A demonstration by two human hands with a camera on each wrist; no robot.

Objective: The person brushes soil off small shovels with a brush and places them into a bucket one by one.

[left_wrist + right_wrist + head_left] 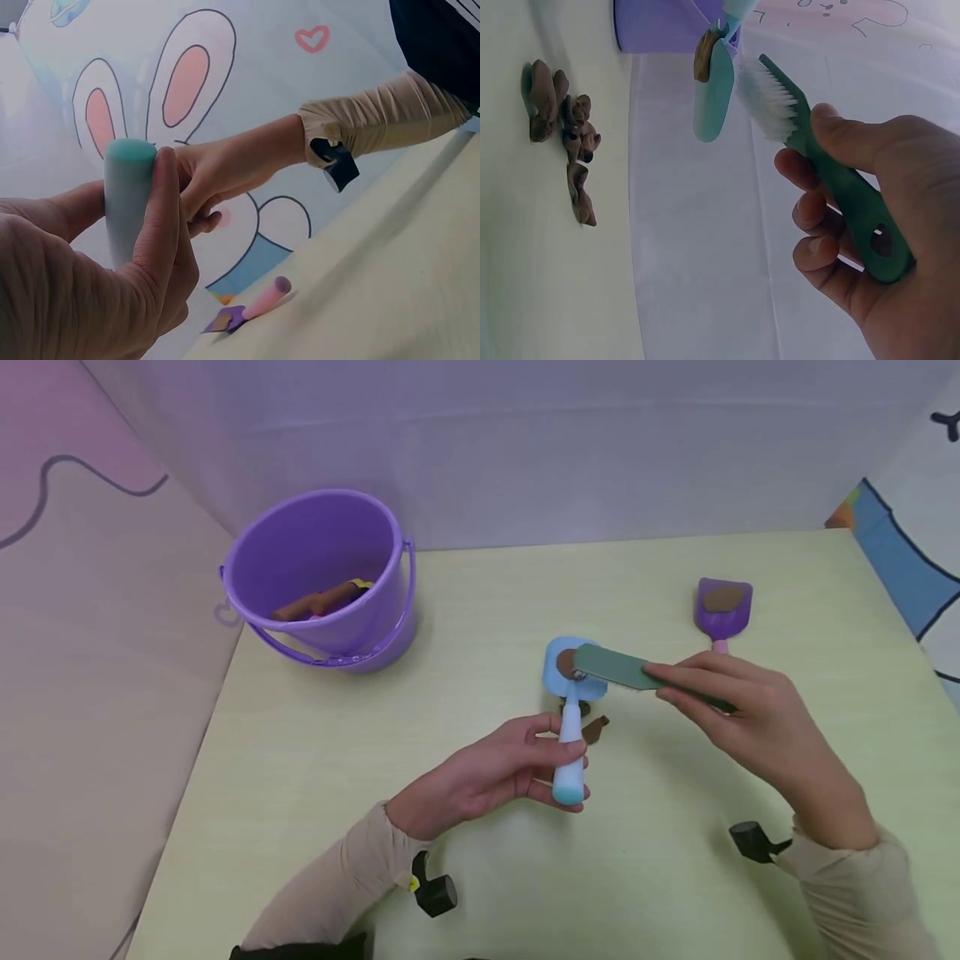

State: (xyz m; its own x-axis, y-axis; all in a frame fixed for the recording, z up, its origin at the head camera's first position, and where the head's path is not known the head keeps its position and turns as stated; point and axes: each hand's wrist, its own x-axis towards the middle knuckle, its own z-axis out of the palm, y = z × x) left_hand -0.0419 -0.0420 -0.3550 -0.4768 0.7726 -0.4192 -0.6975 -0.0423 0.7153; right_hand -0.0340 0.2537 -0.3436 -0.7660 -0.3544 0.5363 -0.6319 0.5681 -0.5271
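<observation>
My left hand (487, 768) grips the pale handle of a light-blue toy shovel (571, 727), its blade raised above the table. A brown clay-like lump (703, 56) sits on that blade. In my right hand (757, 718) is a green brush (618, 667), thumb on one side and fingers on the other. White bristles (769, 101) face the blade in the right wrist view; in the head view the brush head partly covers the lump. Several brown pieces (544, 101) lie on the table under the shovel, mostly hidden in the head view.
At the back left stands a purple bucket (390, 618) with brown pieces (322, 600) and something yellow and black inside. A purple toy shovel (722, 625) bearing a brown lump lies at the right. A pale curtain (562, 468) borders the table's back edge.
</observation>
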